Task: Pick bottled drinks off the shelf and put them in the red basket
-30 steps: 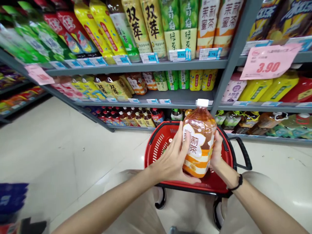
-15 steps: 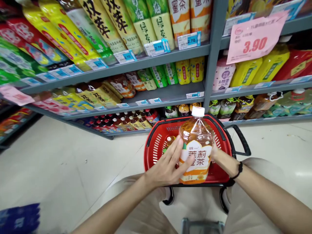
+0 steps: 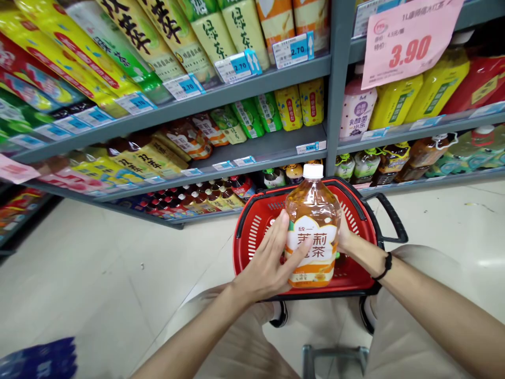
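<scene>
Upright between my two hands is a large clear bottle of amber tea (image 3: 313,231) with a white cap and a white-and-orange label. My left hand (image 3: 272,260) presses against its left side, the thumb lying across the label. On the bottle's right side is my right hand (image 3: 344,231), its fingers hidden behind the bottle. Beneath and behind the bottle stands a red shopping basket (image 3: 255,221) with a black rim and handle. The bottle hides most of what lies inside it; a small green bit shows to the right.
Grey shelves (image 3: 252,87) full of drink bottles and cartons stand ahead. A pink price sign (image 3: 410,45) hangs at the upper right. My legs flank the basket, and a grey metal frame (image 3: 335,353) is below. A dark blue package (image 3: 41,360) lies at the lower left.
The bottle and both hands have shifted slightly left and up in view. The shelves have also slid left and up as the camera moved. Both hands keep their hold.
</scene>
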The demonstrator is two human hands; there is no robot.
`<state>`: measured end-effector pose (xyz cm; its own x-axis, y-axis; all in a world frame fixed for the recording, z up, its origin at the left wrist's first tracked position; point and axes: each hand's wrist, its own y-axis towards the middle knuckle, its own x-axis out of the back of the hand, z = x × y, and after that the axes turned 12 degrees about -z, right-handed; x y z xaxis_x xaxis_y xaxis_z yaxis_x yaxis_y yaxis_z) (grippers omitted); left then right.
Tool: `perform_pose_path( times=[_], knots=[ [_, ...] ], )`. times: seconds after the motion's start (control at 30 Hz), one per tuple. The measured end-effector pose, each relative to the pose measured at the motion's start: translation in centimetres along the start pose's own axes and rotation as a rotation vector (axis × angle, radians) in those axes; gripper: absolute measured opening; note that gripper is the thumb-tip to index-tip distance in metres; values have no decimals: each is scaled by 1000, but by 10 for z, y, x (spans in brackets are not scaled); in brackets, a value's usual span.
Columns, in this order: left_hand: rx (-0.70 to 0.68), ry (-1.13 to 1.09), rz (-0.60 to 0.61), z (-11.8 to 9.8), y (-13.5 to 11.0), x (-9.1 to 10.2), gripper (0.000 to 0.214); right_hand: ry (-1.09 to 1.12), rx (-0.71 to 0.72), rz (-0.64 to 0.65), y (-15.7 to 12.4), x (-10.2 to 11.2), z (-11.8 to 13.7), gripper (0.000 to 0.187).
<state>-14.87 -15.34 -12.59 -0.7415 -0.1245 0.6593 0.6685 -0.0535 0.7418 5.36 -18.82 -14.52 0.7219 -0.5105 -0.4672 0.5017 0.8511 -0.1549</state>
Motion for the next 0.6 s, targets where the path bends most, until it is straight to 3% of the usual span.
perform_pose_path(
  times=[0.17,0.3,0.6],
  knots=[
    [9,21,-20,-3,0,-1,85,259,-230,156,0,-1,-4,61],
    [5,25,-16,-5,0,-1,84,349,-334,215,-1,1,-5,58],
    [7,31,-13,-4,-1,-2,83,327,-315,240,-10,-7,16,58]
  ],
)
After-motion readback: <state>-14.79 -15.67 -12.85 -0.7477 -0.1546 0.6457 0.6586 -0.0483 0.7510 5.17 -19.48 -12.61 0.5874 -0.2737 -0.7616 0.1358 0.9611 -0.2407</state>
